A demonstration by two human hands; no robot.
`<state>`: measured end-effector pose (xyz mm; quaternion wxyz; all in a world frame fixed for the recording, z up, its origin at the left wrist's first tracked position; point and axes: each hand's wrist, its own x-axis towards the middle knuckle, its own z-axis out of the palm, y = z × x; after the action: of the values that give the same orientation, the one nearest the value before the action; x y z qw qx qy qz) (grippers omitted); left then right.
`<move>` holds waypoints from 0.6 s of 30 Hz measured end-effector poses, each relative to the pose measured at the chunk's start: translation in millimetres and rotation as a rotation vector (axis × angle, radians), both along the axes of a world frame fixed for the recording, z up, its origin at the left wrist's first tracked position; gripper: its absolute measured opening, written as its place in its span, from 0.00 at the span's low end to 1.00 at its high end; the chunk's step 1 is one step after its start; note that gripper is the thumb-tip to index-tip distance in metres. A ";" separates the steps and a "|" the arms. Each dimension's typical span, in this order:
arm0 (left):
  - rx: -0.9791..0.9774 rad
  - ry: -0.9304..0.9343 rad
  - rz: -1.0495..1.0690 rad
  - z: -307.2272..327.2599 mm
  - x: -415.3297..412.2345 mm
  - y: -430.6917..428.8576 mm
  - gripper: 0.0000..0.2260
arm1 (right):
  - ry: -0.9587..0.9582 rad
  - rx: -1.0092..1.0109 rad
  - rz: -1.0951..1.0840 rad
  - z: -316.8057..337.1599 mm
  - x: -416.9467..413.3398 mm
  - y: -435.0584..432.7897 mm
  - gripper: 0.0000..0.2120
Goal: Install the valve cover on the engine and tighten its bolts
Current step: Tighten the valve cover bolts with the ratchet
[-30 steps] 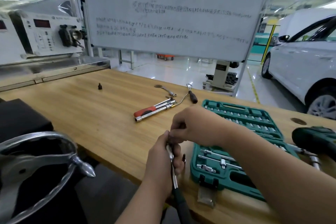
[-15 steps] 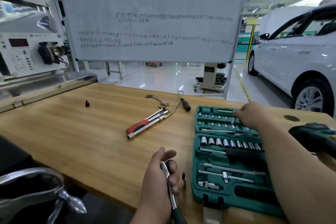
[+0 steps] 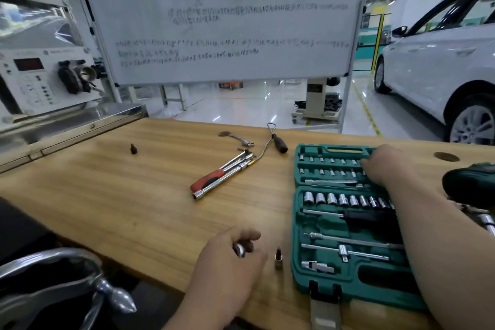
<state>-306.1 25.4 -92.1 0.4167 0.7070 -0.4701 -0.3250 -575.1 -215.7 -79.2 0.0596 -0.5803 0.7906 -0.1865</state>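
green case (image 3: 348, 289) lying open on the tabletop (image 3: 134, 209), right of centre. right hand (image 3: 385, 166) reaching into its far half, fingers (image 3: 368, 165) lying over the rows of small sockets (image 3: 332, 161). cannot tell whether they are pinching one, as the back of the hand is hiding the tips. left hand (image 3: 227, 262) sitting near the tabletop's near edge, fingers curling round the chrome head of a ratchet (image 3: 239, 249), its handle hidden under the palm. a loose bit (image 3: 278, 258) standing upright just beside that hand, between it and the case. valve cover, engine and bolts not showing in this view, so i am judging the fitting as not yet begun. this is looking like tool selection.

risks, as i am reading them:
- the small sockets are sitting close together and looking much alike. a neighbouring size is easily getting picked, and a loose fit is likely rounding a bolt head later.
- the right forearm is crossing low over the case's near half. pulling back carelessly is risking a snag on the tools there or a shove to the case, which is sitting close to the near edge.
- the upright bit is standing right by the left hand. a small shift of that hand is likely tipping it and sending it rolling toward the edge.
- a socket pushed only partway onto the ratchet is risking dropping off on the way to the engine.
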 end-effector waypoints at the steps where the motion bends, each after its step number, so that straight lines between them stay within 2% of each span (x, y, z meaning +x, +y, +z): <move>1: 0.029 -0.080 -0.050 1.3 1.8 -0.3 0.05 | -0.006 0.018 0.007 -1.3 2.5 1.6 0.13; 5: 0.078 -0.211 -0.213 5.3 -0.6 -7.4 0.06 | -0.002 0.054 0.020 -0.3 5.9 8.2 0.14; 8: 0.038 -0.307 -0.314 1.2 -2.4 -14.9 0.03 | -0.019 0.067 0.014 2.3 5.6 13.5 0.14; 11: 0.034 -0.297 -0.340 6.7 -6.7 -26.1 0.04 | -0.064 0.078 -0.030 0.5 4.1 17.3 0.17; 15: -0.007 -0.247 -0.272 29.7 -20.3 -65.1 0.05 | -0.011 0.186 -0.171 0.3 1.3 21.4 0.34; 18: -0.052 -0.257 -0.276 42.4 -44.3 -111.8 0.07 | -0.003 0.234 -0.167 -3.0 0.5 20.4 0.38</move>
<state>-350.4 -86.4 -49.7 0.3228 0.6606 -0.6200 -0.2740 -574.7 -195.3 -82.2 0.1122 -0.5013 0.8523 -0.0984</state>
